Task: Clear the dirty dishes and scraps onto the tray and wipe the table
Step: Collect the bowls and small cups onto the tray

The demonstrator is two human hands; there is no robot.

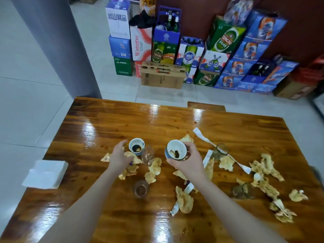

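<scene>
While the right hand (pixel 188 160) grips one cup (pixel 175 150), tilted in its curled fingers, the left hand (pixel 119 155) hovers with loose, spread fingers just left of the second cup (pixel 136 148), upright on the table (pixel 105 123) among scraps (pixel 154 168); the left hand is nearer.

A glossy varnished wood desk (pixel 122 123) is seen. Clear glass cups (pixel 147 154) and glazed ceramic bowls (pixel 175 150) are set among flaky scraps (pixel 184 199) and paper strips (pixel 201 135).
</scene>
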